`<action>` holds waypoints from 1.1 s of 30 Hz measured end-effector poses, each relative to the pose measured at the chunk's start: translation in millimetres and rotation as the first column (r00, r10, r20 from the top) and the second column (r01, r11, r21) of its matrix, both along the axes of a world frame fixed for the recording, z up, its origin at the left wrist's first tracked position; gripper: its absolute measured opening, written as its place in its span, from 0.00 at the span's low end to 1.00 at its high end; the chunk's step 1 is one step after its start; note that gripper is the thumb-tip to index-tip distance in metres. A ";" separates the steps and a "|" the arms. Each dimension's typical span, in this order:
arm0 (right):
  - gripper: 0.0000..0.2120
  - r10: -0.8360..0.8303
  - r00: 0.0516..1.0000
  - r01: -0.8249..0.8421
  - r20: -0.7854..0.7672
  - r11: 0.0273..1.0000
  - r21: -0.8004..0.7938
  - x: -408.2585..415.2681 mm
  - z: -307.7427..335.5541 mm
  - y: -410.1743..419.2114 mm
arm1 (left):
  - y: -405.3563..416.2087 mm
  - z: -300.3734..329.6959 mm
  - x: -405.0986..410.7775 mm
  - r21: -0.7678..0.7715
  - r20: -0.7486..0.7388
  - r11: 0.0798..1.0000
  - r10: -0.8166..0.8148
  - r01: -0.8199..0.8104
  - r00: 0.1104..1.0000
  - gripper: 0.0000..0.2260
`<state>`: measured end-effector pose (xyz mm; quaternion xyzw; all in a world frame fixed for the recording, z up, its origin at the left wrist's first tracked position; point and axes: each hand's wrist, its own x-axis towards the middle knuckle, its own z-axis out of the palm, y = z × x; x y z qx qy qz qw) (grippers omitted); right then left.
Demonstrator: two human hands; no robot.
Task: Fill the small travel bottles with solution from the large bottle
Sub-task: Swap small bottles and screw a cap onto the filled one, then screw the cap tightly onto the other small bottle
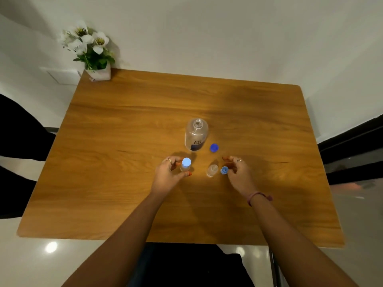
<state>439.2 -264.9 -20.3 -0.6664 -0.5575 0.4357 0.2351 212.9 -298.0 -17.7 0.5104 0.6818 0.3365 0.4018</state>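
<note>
On the wooden table [128, 125] the large bottle [196, 134] stands upright and uncapped, its dark blue cap [214, 147] lying just beside it on the right. Nearer the person stand the two small travel bottles: the capped one [185, 165] on the left and the open one [212, 170] to its right, both upright, mouths up. The left hand [169, 172] curls its grip around the capped bottle — thumb in front, fingers behind — though whether they press the plastic or only bracket it cannot be told. The right hand [238, 170] pinches the light blue cap [224, 170] of the open bottle low at the table, just right of that bottle. The relation that matters: the large bottle lies straight beyond the gap between the two hands, its long axis vertical, about as near to one hand as the other. The right hand seems likelier to take it — once it lets the small cap go — since the open bottle waiting to be filled sits on its side. A pot of white flowers [89, 48] stands at the far left corner.
</note>
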 end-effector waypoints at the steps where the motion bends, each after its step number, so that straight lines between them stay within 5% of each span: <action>1: 0.22 0.014 1.000 -0.014 0.012 1.000 0.004 0.5 -1.5 -1.0 | -1.0 -3.9 0.9 -0.016 -0.003 1.000 -0.001 0.001 1.000 0.18; 11: 0.27 0.209 0.969 -0.214 0.135 0.977 0.022 10.8 -3.0 -8.9 | -6.4 -20.9 7.3 -0.108 -0.019 0.994 0.019 -0.021 1.000 0.20; 16: 0.27 0.221 0.965 -0.223 0.144 0.975 -0.002 13.6 -4.7 -9.9 | -11.4 -19.1 11.1 -0.027 -0.010 0.993 0.113 -0.114 0.994 0.37; 19: 0.25 0.212 0.970 -0.214 0.120 0.977 0.002 16.1 -5.3 -9.1 | -31.2 -11.1 18.4 0.226 -0.224 0.967 0.169 -0.117 0.960 0.36; 22: 0.21 0.215 0.974 -0.217 0.071 0.976 0.024 18.8 -4.8 -7.5 | -59.1 -7.7 35.6 0.484 -0.535 0.828 0.025 0.283 0.844 0.25; 24: 0.19 0.217 0.975 -0.219 0.049 0.975 0.031 19.4 -4.7 -6.7 | -69.2 -8.7 49.9 0.431 -0.522 0.793 -0.170 0.431 0.836 0.23; 26: 0.17 0.202 0.978 -0.203 0.052 0.979 0.028 19.7 -5.7 -5.9 | -70.3 -9.5 67.6 0.277 -0.391 0.879 -0.266 0.389 0.881 0.26; 29: 0.16 0.175 0.983 -0.177 0.052 0.984 0.025 19.7 -7.4 -5.5 | -58.1 -13.4 92.4 0.016 -0.188 0.990 -0.132 0.137 0.973 0.36; 33: 0.16 0.158 0.986 -0.161 0.047 0.986 0.043 21.5 -8.5 -6.3 | -35.0 -16.9 107.0 -0.076 -0.054 0.995 0.053 -0.057 0.997 0.38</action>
